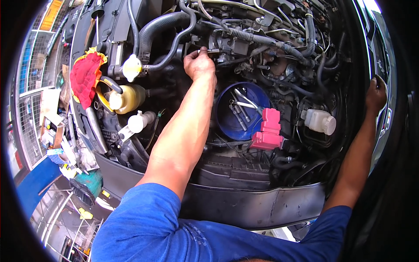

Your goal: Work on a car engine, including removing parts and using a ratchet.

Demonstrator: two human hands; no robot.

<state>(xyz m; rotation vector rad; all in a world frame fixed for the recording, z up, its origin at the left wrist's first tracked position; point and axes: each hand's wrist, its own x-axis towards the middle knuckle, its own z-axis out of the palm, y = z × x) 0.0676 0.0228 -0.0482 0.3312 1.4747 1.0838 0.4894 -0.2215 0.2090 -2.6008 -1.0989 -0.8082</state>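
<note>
My left hand (200, 65) reaches into the engine bay, its fingers closed in a pinch at the side of the engine (238, 46). A slim silver metal tool (213, 51) sticks out from the fingertips toward the engine; its full shape is hidden. Off at the far right, my right hand (376, 94) lies against the edge of the car body (385, 126). Shadow obscures its fingers. Below and right of my left hand, a round blue bowl (223, 124) holds several metal tools (242, 107), wrenches or sockets among them.
Beside the bowl is a red plastic cover (267, 133). A white-capped reservoir (321, 121) sits right of it. On the left are a yellowish tank (131, 99), a red and yellow cloth (86, 74) and thick black hoses (159, 30). The front bumper (257, 205) runs below my arms.
</note>
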